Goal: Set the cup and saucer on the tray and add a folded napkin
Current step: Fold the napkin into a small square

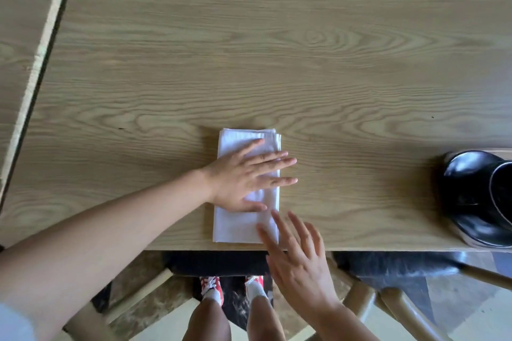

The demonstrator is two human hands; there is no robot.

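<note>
Left hand [243,174]: flat on the napkin, fingers straight and spread, pressing it down.
Right hand [297,260]: fingers straight, tips at the napkin's near right corner; contact unclear.
Napkin [235,224]: white, folded into a long rectangle, near table edge, centre.
Table [249,63]: pale wood grain.
Black glossy crockery [476,196]: far right, cut off by the frame.
Chairs [368,299]: below near edge.

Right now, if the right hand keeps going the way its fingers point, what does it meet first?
The right hand points up-left; its fingertips are already at the napkin, then comes the left hand lying flat on it. Actual contact is unclear.
</note>
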